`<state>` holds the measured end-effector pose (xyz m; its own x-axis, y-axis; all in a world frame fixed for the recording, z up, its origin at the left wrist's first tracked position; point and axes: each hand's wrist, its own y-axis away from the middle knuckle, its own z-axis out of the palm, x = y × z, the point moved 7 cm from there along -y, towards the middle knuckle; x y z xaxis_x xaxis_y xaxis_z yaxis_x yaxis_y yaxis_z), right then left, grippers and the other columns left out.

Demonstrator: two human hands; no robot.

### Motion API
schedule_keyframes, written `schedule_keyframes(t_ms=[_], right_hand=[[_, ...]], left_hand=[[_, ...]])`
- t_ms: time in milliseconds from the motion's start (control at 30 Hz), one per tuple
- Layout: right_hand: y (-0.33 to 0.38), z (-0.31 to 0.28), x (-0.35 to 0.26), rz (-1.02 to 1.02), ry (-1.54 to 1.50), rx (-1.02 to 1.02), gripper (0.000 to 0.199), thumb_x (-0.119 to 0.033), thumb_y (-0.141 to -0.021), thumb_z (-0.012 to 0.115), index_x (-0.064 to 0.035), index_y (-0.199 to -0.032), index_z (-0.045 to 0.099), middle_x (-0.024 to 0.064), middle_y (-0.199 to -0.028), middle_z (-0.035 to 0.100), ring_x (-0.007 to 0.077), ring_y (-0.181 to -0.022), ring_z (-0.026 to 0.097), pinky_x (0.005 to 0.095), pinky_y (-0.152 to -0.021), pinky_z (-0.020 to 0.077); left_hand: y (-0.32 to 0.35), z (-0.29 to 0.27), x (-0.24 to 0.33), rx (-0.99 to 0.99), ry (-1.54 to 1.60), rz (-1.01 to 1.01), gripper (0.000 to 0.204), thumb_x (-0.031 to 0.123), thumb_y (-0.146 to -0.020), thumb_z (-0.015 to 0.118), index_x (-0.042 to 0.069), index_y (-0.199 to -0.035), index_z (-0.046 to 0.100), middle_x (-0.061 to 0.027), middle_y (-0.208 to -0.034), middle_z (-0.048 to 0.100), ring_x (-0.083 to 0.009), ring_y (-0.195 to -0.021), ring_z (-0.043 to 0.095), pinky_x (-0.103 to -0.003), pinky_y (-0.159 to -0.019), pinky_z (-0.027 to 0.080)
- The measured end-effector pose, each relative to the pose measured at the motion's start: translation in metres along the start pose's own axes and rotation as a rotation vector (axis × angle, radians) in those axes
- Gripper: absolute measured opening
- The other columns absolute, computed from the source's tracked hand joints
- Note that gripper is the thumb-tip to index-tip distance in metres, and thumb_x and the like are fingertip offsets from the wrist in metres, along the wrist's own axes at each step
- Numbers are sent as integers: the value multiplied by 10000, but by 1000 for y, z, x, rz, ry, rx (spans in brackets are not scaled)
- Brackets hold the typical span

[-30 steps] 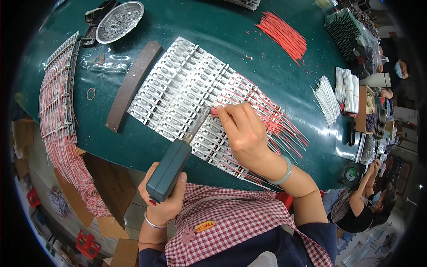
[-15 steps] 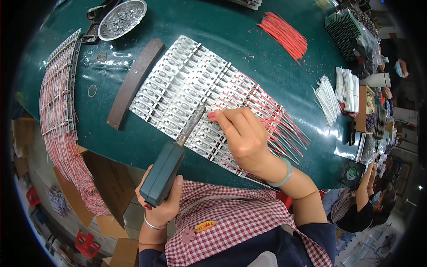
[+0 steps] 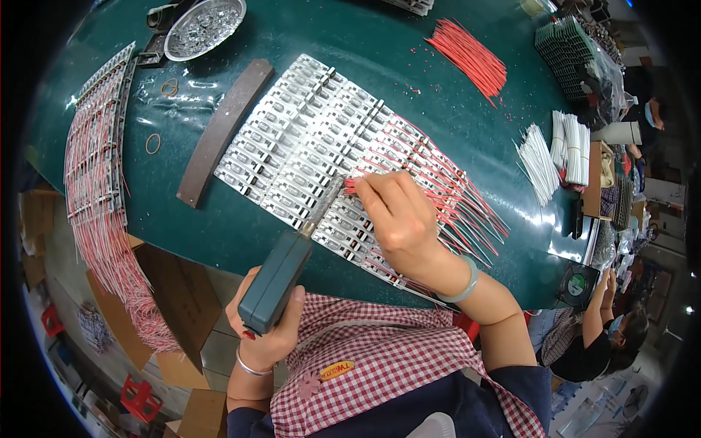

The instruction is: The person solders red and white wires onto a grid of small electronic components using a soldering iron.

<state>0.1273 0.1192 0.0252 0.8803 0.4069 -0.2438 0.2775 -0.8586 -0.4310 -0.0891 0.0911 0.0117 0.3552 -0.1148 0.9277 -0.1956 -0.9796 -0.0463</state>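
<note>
My left hand (image 3: pixel 266 328) is wrapped round the green body of a soldering gun (image 3: pixel 276 283). Its metal tip lies over rows of small white-and-silver parts (image 3: pixel 292 164) laid side by side on the table. My right hand (image 3: pixel 401 219) pinches a small bunch of short red wires (image 3: pixel 350 186) by its fingertips, close to the tool's tip. Long red and white wires (image 3: pixel 467 212) run from the right-hand rows and fan out past my right wrist. Exactly where tip and wires meet is too small to tell.
A dark brown bar (image 3: pixel 223 135) lies left of the rows, near rubber bands (image 3: pixel 152 144). A metal dish (image 3: pixel 204 29) stands far left; a wired stack (image 3: pixel 98 146) lies at the left edge. Red wires (image 3: pixel 467 60) and white wires (image 3: pixel 539 164) are right. A co-worker (image 3: pixel 595 336) is at lower right.
The soldering gun has shifted slightly to the right and toward me, with my left hand. My right hand stays nearly in place, still pinching the red wires.
</note>
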Motion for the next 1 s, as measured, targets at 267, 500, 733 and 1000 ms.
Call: schedule_keyframes(t_ms=[267,500,733,1000], right_hand=[[-1,3,-2,-13,-1,-19,371,-6,-717,679,130,-1063,687,158,-986,646,278,-896,615,355,-696,536],[-3,3,-3,-25,20,-40,375,-4,-728,665,150,-1070,674,169,-980,637,285,-892,600,354,-704,536],[-3,4,-3,6,35,-33,403,-12,-693,677,106,-1078,692,150,-1010,677,274,-851,640,355,-682,548],[-2,3,-2,-3,36,-16,333,-20,-733,676,110,-1039,682,141,-962,628,264,-867,595,347,-693,530]], left_hand=[[-4,1,2,-53,-21,-47,223,4,-808,779,-79,-1005,712,-184,-962,715,-276,-768,714,-310,-699,557],[-10,1,6,-48,-17,2,191,-10,-807,768,-75,-972,699,-158,-905,688,-242,-702,674,-302,-640,527],[-5,-4,4,-25,-16,-8,213,-4,-803,776,-74,-994,711,-148,-894,697,-233,-705,683,-303,-656,539],[2,-10,3,88,47,-33,254,24,-815,790,-65,-1046,734,-155,-958,747,-240,-797,742,-311,-728,581]])
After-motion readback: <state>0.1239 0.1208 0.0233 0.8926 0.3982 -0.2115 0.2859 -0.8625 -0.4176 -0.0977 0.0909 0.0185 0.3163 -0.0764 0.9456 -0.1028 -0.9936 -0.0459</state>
